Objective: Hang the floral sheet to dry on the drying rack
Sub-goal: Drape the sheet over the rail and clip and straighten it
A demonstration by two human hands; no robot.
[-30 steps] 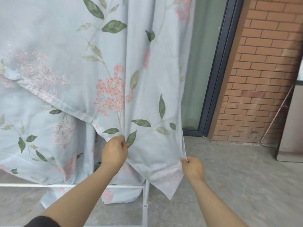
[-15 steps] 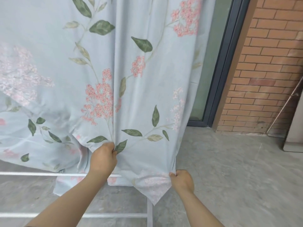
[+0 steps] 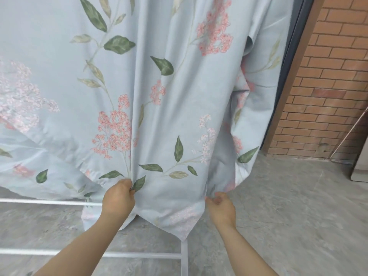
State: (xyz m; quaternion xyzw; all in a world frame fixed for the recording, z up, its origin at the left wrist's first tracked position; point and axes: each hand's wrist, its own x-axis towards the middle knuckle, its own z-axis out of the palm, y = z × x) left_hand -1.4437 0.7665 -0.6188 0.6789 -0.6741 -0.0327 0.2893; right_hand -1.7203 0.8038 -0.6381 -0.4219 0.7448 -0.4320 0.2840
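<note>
Fingers point(image 3: 127, 186) of the left hand point(image 3: 119, 200) are closed on a fold of the pale-blue floral cotton sheet point(image 3: 159, 116). The right hand point(image 3: 222, 210) appears to pinch its side edge. The sheet hangs lengthwise above both, over the white metal drying rack point(image 3: 49, 202).

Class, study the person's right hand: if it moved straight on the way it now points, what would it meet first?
The right hand points up and forward, so it would probably meet the floral sheet first, at the hanging fold right by its fingertips.
</note>
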